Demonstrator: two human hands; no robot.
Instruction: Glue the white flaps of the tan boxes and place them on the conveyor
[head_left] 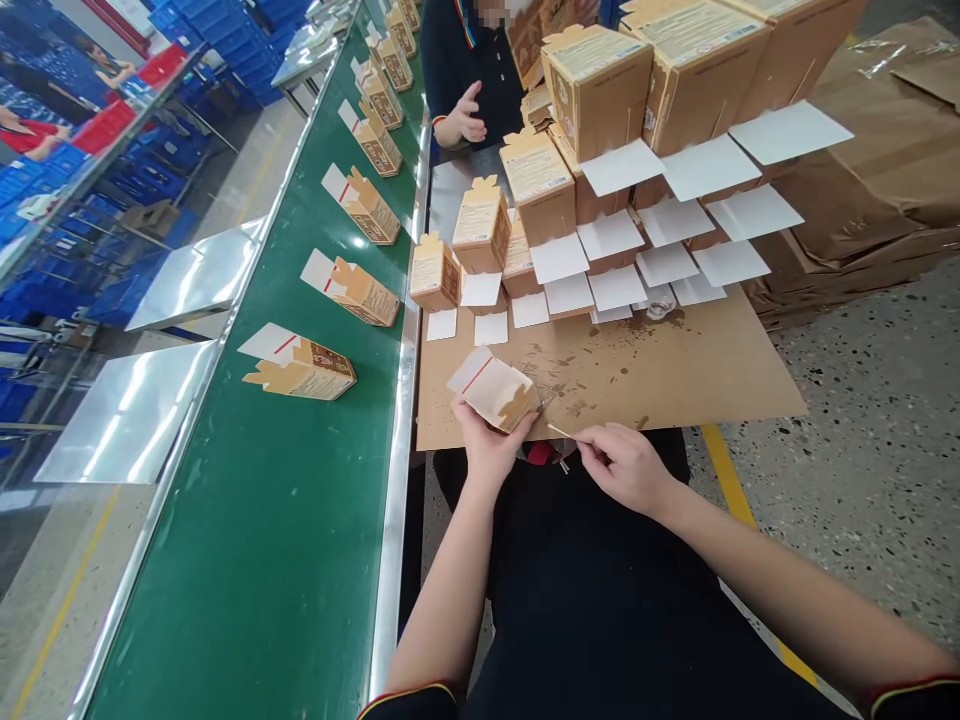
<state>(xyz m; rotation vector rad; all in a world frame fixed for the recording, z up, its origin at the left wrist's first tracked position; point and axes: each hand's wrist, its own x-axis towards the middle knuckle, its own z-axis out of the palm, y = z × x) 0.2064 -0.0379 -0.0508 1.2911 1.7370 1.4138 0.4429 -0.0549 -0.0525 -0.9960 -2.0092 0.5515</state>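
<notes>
My left hand (491,445) grips a small cardboard box (495,392) by its lower sides. The box is tilted, with its white lid flap, crossed by a red strip, raised toward the far side. Between the fingers of my right hand (626,465) is a thin pale stick (561,432), perhaps a cotton swab. Its tip points left toward the box and stays apart from it. Both hands are at the near edge of a brown cardboard sheet (675,370) marked with dark spots.
Stacked boxes (540,190) with white flaps hanging out fill the far side of the sheet. On my left, a green conveyor belt (285,540) carries a row of open boxes (322,368). Across the stack stands a co-worker (476,100). Brown wrapped bundles (862,190) lie at the right.
</notes>
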